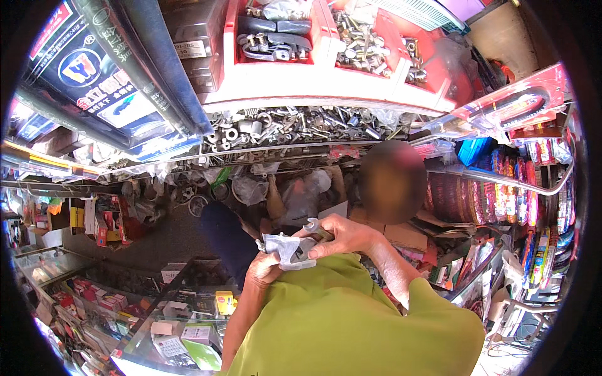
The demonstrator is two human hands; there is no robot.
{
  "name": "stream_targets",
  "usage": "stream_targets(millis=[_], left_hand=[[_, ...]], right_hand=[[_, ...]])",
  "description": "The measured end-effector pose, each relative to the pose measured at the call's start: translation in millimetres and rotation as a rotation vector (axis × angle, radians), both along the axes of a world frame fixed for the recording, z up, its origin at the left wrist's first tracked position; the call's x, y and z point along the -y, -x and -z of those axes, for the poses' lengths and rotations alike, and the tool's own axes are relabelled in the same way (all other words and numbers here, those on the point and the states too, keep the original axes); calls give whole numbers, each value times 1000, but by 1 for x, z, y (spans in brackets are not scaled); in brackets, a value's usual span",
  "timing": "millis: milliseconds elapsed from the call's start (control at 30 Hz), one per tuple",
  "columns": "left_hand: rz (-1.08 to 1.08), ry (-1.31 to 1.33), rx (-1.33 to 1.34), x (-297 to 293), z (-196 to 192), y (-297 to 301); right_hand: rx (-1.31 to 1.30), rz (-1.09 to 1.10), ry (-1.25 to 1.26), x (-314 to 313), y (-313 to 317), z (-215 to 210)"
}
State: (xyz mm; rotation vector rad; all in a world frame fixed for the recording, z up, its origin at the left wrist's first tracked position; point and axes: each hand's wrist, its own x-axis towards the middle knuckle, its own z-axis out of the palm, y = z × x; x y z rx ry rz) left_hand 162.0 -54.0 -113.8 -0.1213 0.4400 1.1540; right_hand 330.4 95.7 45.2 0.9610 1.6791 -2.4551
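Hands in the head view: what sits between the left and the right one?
In the head view, a small clear plastic bag with a grey metal part sticking out lies between the left hand and right hand; both grip it.

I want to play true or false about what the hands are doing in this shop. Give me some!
1. Both hands hold a grey metal part. True.
2. The left hand is resting on the glass counter. False: it is raised at the part, by the right hand.
3. The person wears a green shirt. True.
4. The red trays above are full of fruit. False: they hold bolts and other metal pieces.
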Motion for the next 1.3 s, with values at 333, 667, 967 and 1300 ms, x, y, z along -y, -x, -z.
stream_targets(millis=[333, 667, 967, 1300], left_hand=[[23, -88, -92, -8, -20, 5], [-32, -71, -52, -9, -30, 25], [-43, -129, -113, -22, -51, 31], [-136, -124, -20, -31, -51, 26]], right_hand=[[154, 29, -251, 3, 26, -7], [-3, -78, -114, -2, 11, -10], [279, 335, -249, 9, 26, -27], [-6, 700, -416, 38, 35, -6]])
